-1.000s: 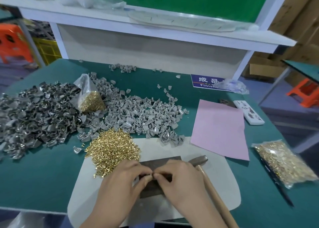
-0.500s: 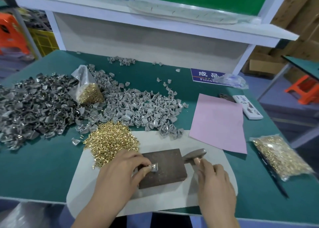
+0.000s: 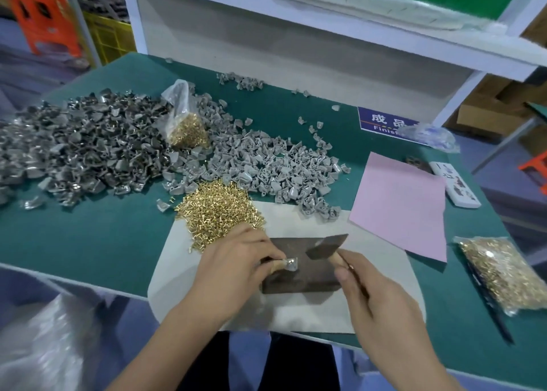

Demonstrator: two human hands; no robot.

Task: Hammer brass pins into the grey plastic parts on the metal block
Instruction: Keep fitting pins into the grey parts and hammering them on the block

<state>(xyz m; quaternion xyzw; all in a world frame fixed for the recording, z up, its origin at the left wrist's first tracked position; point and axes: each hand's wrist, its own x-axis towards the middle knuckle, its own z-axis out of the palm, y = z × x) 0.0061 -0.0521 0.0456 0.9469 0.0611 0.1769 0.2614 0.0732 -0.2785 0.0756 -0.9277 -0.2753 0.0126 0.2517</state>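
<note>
Left hand [image 3: 236, 267]: pinching a grey plastic part [image 3: 289, 263] on the metal block [image 3: 299, 275].
Right hand [image 3: 381, 304]: gripping the hammer [image 3: 325, 247] above the block, near the counter's [image 3: 88, 236] front edge.

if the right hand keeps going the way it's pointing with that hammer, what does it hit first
Likely the grey plastic part with its brass pin, pinched by the left hand on the metal block. The right hand aims the hammer up-left at it; depth unclear.

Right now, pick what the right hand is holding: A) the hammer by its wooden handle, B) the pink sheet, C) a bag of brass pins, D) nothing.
A: the right hand grips the hammer by its wooden handle, with the head raised over the metal block, where the left hand pinches a grey plastic part.
</note>
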